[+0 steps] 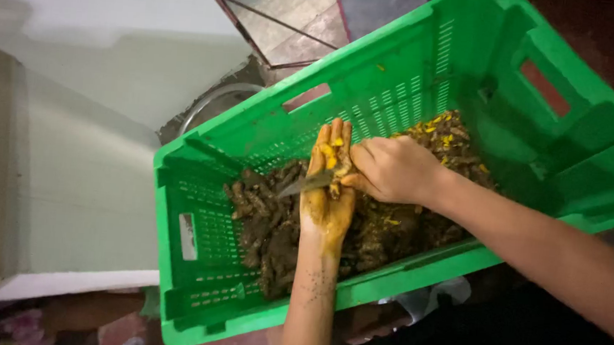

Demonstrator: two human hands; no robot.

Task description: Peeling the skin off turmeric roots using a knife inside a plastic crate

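— What is the crate you lean over made of?

— Green plastic, smooth and faintly glossy, its walls slotted like a grille.

— And the heap inside it?

— Brown roots, rough and knobbly, matt with caked soil; the cut bits show moist orange-yellow flesh.

— Your knife?

— A dull grey metal blade, only weakly shiny.

— Your left hand?

— Stained yellow, smeared and wet-looking. Your right hand looks dry and matt.

— The wall beyond?

— Pale, painted, flat and matt.
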